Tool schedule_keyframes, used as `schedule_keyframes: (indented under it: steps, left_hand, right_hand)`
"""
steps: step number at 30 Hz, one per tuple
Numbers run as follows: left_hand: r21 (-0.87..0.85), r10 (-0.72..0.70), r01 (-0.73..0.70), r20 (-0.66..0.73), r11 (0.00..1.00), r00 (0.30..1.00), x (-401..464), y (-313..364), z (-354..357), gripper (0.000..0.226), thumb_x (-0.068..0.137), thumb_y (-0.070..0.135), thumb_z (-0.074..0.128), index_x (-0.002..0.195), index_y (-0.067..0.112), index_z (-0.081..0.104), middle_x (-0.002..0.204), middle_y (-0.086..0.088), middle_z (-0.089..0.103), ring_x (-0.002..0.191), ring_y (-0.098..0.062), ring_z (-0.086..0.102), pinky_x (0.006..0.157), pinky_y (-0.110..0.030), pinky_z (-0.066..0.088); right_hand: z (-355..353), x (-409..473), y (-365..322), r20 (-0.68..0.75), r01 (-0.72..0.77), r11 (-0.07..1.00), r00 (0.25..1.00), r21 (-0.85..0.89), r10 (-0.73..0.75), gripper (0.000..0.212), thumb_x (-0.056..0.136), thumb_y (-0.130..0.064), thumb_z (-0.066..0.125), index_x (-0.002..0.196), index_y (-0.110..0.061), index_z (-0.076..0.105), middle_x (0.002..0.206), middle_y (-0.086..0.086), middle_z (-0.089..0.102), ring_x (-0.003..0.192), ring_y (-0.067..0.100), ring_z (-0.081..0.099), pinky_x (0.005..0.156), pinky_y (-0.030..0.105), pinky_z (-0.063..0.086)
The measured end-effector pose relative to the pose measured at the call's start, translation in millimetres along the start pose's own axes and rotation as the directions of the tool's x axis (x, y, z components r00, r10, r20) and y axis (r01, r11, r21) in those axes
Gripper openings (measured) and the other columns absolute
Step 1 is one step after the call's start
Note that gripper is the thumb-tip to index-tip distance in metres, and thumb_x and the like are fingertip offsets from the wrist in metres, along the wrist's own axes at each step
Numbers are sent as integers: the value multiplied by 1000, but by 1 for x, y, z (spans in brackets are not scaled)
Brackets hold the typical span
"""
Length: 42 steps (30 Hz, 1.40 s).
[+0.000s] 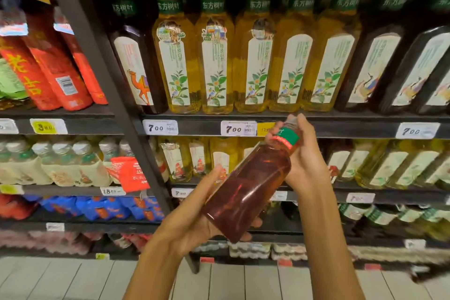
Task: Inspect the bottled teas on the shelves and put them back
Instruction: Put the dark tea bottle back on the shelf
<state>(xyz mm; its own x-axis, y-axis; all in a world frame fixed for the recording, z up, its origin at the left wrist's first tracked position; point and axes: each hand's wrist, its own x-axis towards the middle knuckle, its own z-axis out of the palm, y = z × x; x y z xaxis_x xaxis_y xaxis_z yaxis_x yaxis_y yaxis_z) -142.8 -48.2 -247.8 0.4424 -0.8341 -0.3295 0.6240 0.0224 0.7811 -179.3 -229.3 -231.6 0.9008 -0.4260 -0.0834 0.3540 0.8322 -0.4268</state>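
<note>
Before the stocked shelves (304, 126), your left hand (194, 212) cups the base and your right hand (302, 161) grips the neck of a tilted reddish tea bottle (246, 190): mid-inspection, its return to the shelf not yet done.

The held bottle's cap (292, 121) hides inside the right hand (304, 153) grip (label faces away).

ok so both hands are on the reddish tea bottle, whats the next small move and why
Probably roll the bottle about its long axis. The left hand cups its base, the right hand holds the neck, and only bare reddish-brown tea faces the camera, with no main label showing. Turning it should bring the label round before it goes back.
</note>
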Motion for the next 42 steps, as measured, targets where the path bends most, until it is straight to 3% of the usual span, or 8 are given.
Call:
schedule_keyframes:
  steps: [5, 9, 16, 25, 29, 34, 38, 42]
  left_hand:
    - [-292, -46, 96, 175, 952, 984, -11, -23, -8, 48, 84, 35, 61, 119, 2, 63, 109, -27, 63, 70, -37, 67, 55, -36, 57]
    - [-412, 62, 81, 323, 908, 944, -13, -25, 3, 51, 90, 20, 60, 130, -9, 48, 120, -34, 54, 77, -38, 66, 63, -38, 57]
    - [42, 43, -40, -55, 998, 998, -9, -28, -24, 59, 76, 63, 58, 110, 17, 71, 115, -18, 68, 105, -33, 66, 81, -50, 56]
    - [-93, 147, -141, 69, 986, 987, -13, -30, -14, 51, 75, 59, 63, 113, 24, 70, 105, -15, 72, 87, -30, 71, 67, -41, 58]
    - [-200, 77, -28, 239, 979, 968, -10, -30, -12, 57, 88, 54, 54, 127, 13, 59, 108, -23, 67, 86, -34, 70, 59, -34, 60]
    - [167, 187, -172, -83, 971, 979, -10, -30, -12, 51, 77, 60, 59, 117, 30, 67, 114, -5, 71, 103, -19, 68, 77, -31, 58]
    - [397, 294, -250, -52, 883, 954, -9, -25, 0, 51, 72, 78, 50, 111, 49, 64, 115, 9, 70, 109, -9, 65, 79, -18, 53]
    - [324, 353, -315, -65, 892, 933, -4, -32, 4, 43, 73, 74, 47, 102, 50, 68, 109, 9, 72, 102, -10, 68, 75, -19, 55]
  right_hand:
    - [-4, -9, 4, 80, 120, 981, 991, -153, -109, 30, 81, -35, 59, 101, -13, 53, 79, 8, 62, 71, 19, 64, 69, 31, 56]
    - [6, -12, 13, 141, 69, 997, 988, -25, -65, 35, 80, -38, 56, 103, -12, 52, 75, 5, 65, 71, 19, 67, 69, 29, 57]
    - [11, -16, 11, 125, 128, 976, 986, -177, -107, 21, 85, -33, 62, 94, -17, 51, 68, 1, 62, 56, 12, 59, 62, 29, 54]
    - [22, -21, 5, 140, 151, 926, 984, -345, -109, 59, 76, -50, 57, 120, -11, 51, 89, 8, 72, 77, 20, 70, 66, 34, 58]
    - [24, -25, 10, 152, 97, 931, 987, -353, -46, 34, 92, -44, 46, 109, -16, 54, 84, 6, 73, 76, 19, 72, 68, 30, 58]
    - [31, -32, 8, 181, 232, 877, 969, -421, -170, 29, 85, -37, 62, 104, -15, 56, 72, 3, 67, 66, 18, 69, 62, 30, 56]
    - [37, -37, 11, 178, 328, 808, 945, -489, -276, 44, 79, -38, 65, 113, -13, 53, 74, 2, 67, 68, 16, 68, 60, 28, 56]
    - [39, -37, 13, 118, 271, 832, 962, -484, -245, 64, 74, -45, 62, 124, -7, 53, 75, 3, 70, 73, 16, 71, 60, 27, 57]
